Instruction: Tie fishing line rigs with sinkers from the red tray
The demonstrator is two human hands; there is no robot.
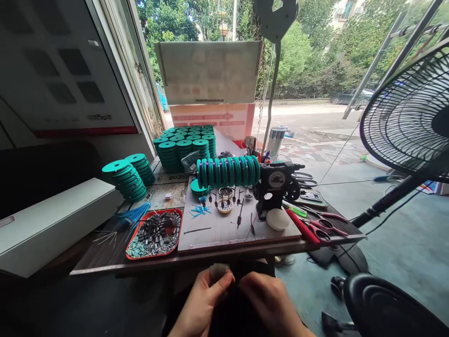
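Note:
My left hand (210, 292) is closed in front of the table edge, thumb pressed to the fingers on a small pale, flat piece (219, 268) that looks like thin sheet or tape. Beside it my right hand (268, 297) is slightly blurred, its fingers curled together; what they pinch, if anything, is hidden. Above both hands, on the table, several green spools (229, 171) sit in a row on a black hand-cranked winder (275, 187). Small dark line fittings (239, 221) hang or lie in front of it on a white board (217, 238).
A red tray (180, 229) of small metal parts stands left on the table. Stacked green spools (184, 150) are behind it. Scissors (326, 224) lie at the right edge. A white box (59, 220) is at the left, a fan (410, 117) at the right, a black stool (389, 304) below.

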